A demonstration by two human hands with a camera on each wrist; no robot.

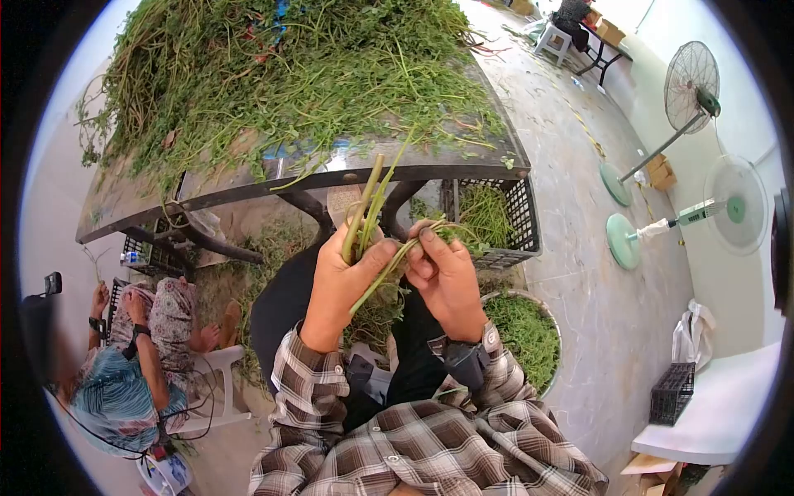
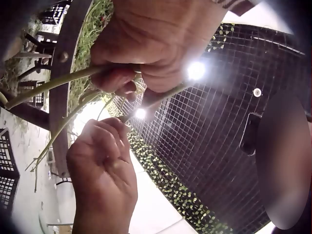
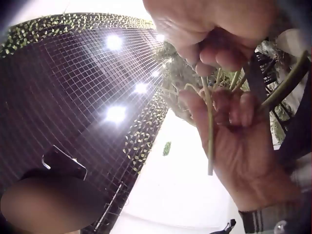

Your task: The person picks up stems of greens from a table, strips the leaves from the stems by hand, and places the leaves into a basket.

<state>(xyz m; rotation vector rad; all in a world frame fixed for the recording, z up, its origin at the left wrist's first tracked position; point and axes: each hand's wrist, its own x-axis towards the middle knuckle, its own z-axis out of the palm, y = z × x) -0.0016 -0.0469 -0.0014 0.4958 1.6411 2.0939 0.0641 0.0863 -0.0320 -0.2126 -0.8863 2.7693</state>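
Note:
In the head view, my left hand [image 1: 343, 277] grips several long green stems [image 1: 370, 211], their cut-looking ends pointing up toward the table edge. A thicker stem stands out among them, and one stem sticks out below the thumb. Close beside it, my right hand [image 1: 449, 285] pinches thin stems between thumb and forefinger, with leafy bits past its fingertips. In the left wrist view, a thick stem [image 2: 58, 87] runs out from under the curled left fingers. The right wrist view has the right hand [image 3: 219, 24] above the left, with stems [image 3: 210, 126] between the two hands.
A large heap of leafy greens [image 1: 331, 91] covers the table [image 1: 347, 176] ahead. Under its right end sits a black crate [image 1: 521, 219] of stems, and nearer, a round tub [image 1: 556, 347] of leaves. Another person [image 1: 124, 388] sits at left. Fans [image 1: 693, 91] stand at right.

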